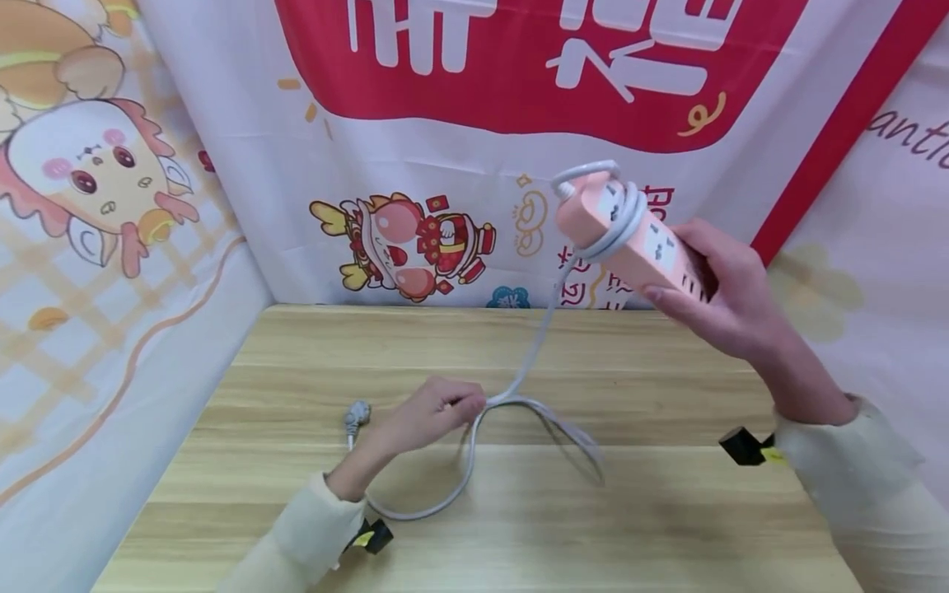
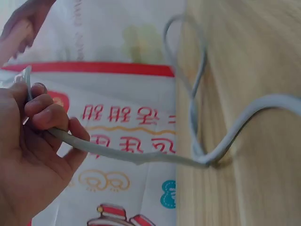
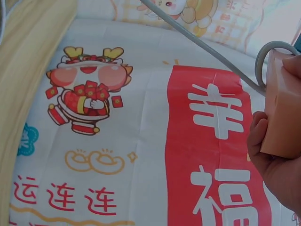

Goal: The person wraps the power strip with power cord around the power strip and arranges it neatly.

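Observation:
A pink power strip (image 1: 643, 239) is held up above the back right of the table by my right hand (image 1: 730, 292), which grips its lower end. Its grey cord (image 1: 535, 342) wraps round the strip's upper end and runs down to my left hand (image 1: 430, 416). The left fingers curl round the cord in the left wrist view, low over the table. Beyond that hand the cord forms a narrow loop to the right and a wide curve toward the front. The grey plug (image 1: 357, 414) lies left of my left hand. In the right wrist view the power strip (image 3: 284, 103) shows its plain underside.
The wooden table (image 1: 296, 371) meets a printed cloth backdrop (image 1: 259, 206) with red and white lettering at its back edge. A second patterned cloth (image 1: 170, 313) hangs along the left side. Black wrist devices (image 1: 744, 445) sit at both sleeves.

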`<state>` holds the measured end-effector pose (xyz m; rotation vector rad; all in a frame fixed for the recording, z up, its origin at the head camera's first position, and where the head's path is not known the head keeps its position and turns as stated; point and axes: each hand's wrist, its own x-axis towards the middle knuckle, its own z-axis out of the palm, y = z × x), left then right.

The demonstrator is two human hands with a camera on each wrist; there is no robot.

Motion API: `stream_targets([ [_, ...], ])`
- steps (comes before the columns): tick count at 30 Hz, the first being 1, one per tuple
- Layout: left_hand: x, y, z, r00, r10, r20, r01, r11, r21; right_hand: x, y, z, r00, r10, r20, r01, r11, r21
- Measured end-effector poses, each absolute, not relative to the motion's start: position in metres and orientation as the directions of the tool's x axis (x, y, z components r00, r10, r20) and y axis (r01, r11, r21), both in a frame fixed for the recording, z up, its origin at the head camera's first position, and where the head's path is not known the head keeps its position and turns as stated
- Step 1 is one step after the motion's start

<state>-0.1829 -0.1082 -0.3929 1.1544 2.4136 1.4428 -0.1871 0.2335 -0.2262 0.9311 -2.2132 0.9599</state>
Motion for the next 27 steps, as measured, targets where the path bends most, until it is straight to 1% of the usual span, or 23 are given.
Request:
stream_targets([
  [3,-0.176,-0.095,-0.397,-0.664,0.71,0.234,0.603,0.324,0.729,-0.19,0.234,-0.225,-0.619,-0.386,0.684,-0.74,0.58,-0.342],
  [5,-0.168,-0.089,-0.4,-0.663,0.715,0.223,0.635,0.379,0.673,-0.192,0.233,-0.227,-0.639,-0.392,0.662,-0.715,0.62,-0.323],
  [7,-0.16,-0.084,-0.403,-0.666,0.71,0.229,0.669,0.433,0.604,-0.195,0.233,-0.232,-0.67,-0.386,0.634,-0.687,0.645,-0.334],
  [10,-0.147,-0.078,-0.405,-0.653,0.714,0.254,0.72,0.481,0.501,-0.201,0.234,-0.241,-0.703,-0.365,0.611,-0.655,0.668,-0.354],
  [13,-0.136,-0.075,-0.401,-0.639,0.713,0.29,0.753,0.502,0.425,-0.212,0.235,-0.253,-0.715,-0.366,0.596,-0.628,0.71,-0.317],
  [17,-0.123,-0.078,-0.392,-0.637,0.67,0.381,0.771,0.545,0.329,-0.228,0.234,-0.272,-0.745,-0.382,0.547,-0.589,0.762,-0.27],
  [19,-0.118,-0.081,-0.386,-0.617,0.651,0.442,0.783,0.563,0.263,-0.233,0.233,-0.283,-0.767,-0.39,0.509,-0.565,0.786,-0.249],
  [22,-0.113,-0.086,-0.376,-0.555,0.645,0.525,0.805,0.576,0.144,-0.237,0.228,-0.299,-0.778,-0.418,0.469,-0.548,0.817,-0.18],
  [27,-0.109,-0.087,-0.353,-0.469,0.678,0.567,0.821,0.572,-0.005,-0.242,0.215,-0.32,-0.752,-0.486,0.445,-0.57,0.819,-0.069],
])
